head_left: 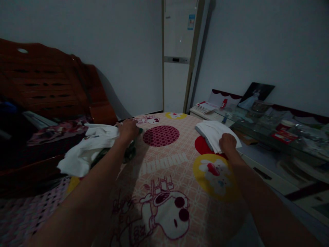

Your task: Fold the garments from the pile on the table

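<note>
My left hand rests at the right side of a loose heap of clothes on the table's left edge. Its fingers look spread, their tips partly hidden. A crumpled white garment lies in that heap, over a dark green patterned garment. At the table's right edge, my right hand is closed on the near corner of a folded white garment. Grey fabric shows along its left side. Beneath everything is a round table with a pink cartoon-print tablecloth.
A wooden sofa stands on the left, with a flowered cloth on its seat. To the right, a low glass-topped cabinet holds papers, a photo and small items. A tall white air conditioner stands in the corner.
</note>
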`<state>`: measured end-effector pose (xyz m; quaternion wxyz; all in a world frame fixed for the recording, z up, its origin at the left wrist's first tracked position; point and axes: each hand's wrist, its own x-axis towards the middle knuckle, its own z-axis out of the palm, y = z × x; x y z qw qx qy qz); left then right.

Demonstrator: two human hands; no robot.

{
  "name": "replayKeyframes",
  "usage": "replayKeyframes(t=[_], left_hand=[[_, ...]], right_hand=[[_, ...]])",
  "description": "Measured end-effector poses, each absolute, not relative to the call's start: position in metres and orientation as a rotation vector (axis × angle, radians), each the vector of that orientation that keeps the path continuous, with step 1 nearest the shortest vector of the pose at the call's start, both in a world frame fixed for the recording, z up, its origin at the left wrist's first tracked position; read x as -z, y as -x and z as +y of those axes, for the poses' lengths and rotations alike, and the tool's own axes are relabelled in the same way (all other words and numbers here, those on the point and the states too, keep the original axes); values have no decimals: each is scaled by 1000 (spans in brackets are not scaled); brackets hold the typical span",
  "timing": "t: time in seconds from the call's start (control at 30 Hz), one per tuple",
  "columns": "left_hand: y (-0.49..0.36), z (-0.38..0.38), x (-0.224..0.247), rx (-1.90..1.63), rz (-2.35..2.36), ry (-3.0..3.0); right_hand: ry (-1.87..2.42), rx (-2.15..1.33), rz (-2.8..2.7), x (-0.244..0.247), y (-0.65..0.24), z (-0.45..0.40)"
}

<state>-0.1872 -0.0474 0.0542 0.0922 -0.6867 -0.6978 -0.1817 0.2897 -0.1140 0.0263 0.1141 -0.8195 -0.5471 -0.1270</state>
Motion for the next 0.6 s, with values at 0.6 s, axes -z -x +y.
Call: replayKeyframes(t=[0.6], left_hand=[[41,-134,-76,557,-1185,3082]], right_hand=[[1227,-887,-1534,-67,-172,-152]])
